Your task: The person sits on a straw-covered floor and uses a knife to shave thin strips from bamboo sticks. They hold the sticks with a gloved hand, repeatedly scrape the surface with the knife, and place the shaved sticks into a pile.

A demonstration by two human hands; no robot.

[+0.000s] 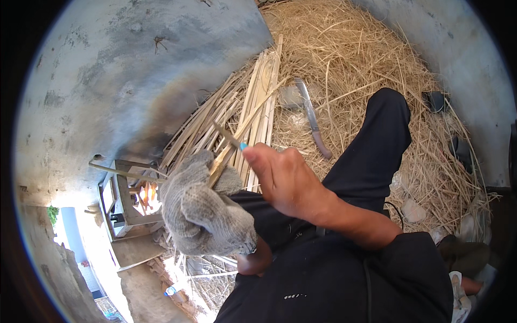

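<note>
My left hand (202,215), in a grey knitted glove, is closed around a pale strip, apparently bamboo (218,168). The strip slants up and away past the glove. My bare right hand (288,180) grips a small knife (228,135); a bit of blue shows where the blade leaves my fist, which hides the handle. The thin blade points up and left, crossing over or touching the strip; I cannot tell which. Both hands are in front of my dark-trousered legs (371,145).
Long split strips (264,107) lie stacked ahead. A large knife (308,105) with a brown handle rests beside them on a heap of shavings (361,59). A wooden frame (123,196) stands at left against the blue-grey wall (145,59). Another wall (458,48) rises at right.
</note>
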